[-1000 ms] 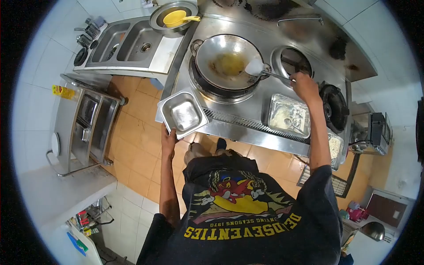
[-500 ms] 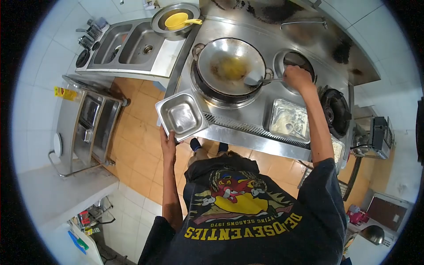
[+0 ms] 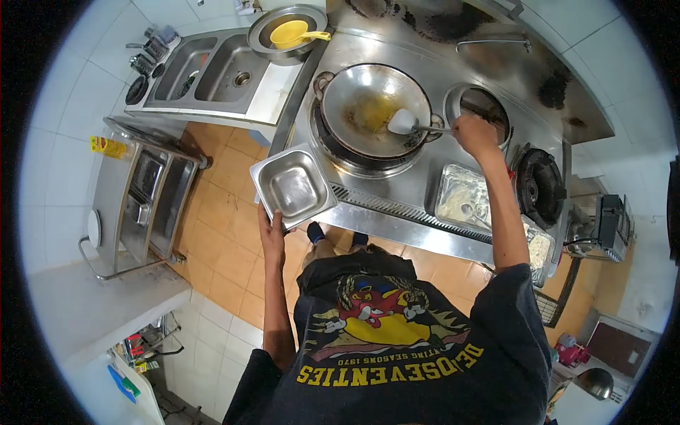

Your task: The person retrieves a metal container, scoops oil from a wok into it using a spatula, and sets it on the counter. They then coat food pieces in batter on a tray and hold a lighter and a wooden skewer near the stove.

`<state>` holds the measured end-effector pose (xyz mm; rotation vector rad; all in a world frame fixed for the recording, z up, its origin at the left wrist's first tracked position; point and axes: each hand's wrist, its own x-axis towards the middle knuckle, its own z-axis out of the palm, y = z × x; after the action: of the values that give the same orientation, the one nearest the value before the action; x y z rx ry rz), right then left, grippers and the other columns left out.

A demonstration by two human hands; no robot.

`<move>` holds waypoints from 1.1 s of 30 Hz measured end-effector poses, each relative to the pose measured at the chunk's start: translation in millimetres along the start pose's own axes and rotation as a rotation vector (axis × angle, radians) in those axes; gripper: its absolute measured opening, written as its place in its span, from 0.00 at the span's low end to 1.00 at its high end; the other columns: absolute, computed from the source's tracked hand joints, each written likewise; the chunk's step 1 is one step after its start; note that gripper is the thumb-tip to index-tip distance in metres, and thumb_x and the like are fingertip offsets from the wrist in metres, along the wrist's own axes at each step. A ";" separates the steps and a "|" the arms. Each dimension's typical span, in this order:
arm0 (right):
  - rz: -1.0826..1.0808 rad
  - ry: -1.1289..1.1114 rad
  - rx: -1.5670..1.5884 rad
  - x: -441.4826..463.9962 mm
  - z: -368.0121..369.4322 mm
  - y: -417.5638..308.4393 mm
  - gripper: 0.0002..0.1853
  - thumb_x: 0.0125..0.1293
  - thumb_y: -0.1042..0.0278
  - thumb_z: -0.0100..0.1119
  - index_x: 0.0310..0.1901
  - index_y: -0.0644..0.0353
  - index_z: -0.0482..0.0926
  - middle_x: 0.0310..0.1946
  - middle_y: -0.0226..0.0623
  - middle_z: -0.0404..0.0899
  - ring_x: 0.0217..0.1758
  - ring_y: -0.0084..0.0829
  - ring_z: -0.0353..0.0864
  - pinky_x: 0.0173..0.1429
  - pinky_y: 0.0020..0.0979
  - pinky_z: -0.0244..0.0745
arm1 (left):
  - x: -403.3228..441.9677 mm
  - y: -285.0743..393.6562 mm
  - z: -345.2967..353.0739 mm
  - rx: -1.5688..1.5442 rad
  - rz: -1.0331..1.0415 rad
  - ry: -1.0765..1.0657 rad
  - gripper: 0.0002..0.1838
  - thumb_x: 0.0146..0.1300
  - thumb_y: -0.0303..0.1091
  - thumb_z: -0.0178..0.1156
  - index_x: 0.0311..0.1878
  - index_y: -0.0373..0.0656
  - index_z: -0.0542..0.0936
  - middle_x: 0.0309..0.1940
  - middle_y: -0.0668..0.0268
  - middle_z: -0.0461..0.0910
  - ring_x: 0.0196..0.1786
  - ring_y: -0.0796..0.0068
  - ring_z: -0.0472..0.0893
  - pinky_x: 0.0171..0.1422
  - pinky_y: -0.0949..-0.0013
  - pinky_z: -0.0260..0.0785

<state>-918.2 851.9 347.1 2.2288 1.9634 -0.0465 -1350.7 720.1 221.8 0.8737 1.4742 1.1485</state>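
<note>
My left hand (image 3: 273, 230) grips the near edge of a square metal pan (image 3: 294, 184), which looks empty and overlaps the stove's front left corner. My right hand (image 3: 473, 136) is closed round the handle of a spatula (image 3: 404, 122). The spatula's blade is inside the wok (image 3: 375, 78), at the right of some yellowish oil (image 3: 372, 112). The wok rests on the left burner. To the right, below my right forearm, lies a metal tray (image 3: 460, 195) with pale, creamy contents, partly covered by that arm.
A round pot (image 3: 457, 106) is set in the stove behind my right hand. A black burner (image 3: 540, 180) lies farther right. At the back left are a double sink (image 3: 230, 74) and a yellow dipper (image 3: 289, 34) in a metal basin. A steel trolley (image 3: 120, 205) stands left.
The spatula blade has shifted within the wok, and my right hand has moved slightly left and down. My left hand still holds the pan, almost unmoved. The view has shifted slightly.
</note>
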 end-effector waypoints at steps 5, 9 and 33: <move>-0.011 -0.004 0.036 -8.1 -11.5 9.7 0.11 0.58 0.63 0.55 0.35 0.59 0.82 0.36 0.50 0.81 0.41 0.50 0.81 0.46 0.46 0.76 | 0.0 8.2 8.6 -0.009 -0.012 0.022 0.29 0.69 0.40 0.49 0.70 0.48 0.54 0.62 0.62 0.64 0.52 0.71 0.74 0.37 0.71 0.75; 0.023 -0.067 0.148 -17.5 -2.2 11.4 0.11 0.58 0.63 0.53 0.33 0.59 0.82 0.34 0.50 0.81 0.41 0.50 0.81 0.46 0.45 0.75 | -2.1 17.0 15.5 -0.022 -0.025 0.025 0.28 0.70 0.40 0.48 0.70 0.47 0.55 0.61 0.61 0.65 0.51 0.70 0.75 0.36 0.72 0.76; -0.009 0.098 0.676 -38.1 43.4 23.5 0.12 0.61 0.60 0.58 0.43 0.53 0.83 0.32 0.46 0.81 0.36 0.45 0.81 0.41 0.38 0.72 | 24.3 65.9 56.7 -0.081 0.035 0.048 0.25 0.68 0.41 0.50 0.66 0.46 0.63 0.50 0.65 0.73 0.42 0.78 0.77 0.34 0.73 0.73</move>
<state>-896.2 805.3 312.0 2.6403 2.2509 -0.7141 -1303.3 773.3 277.2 0.8240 1.4463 1.2539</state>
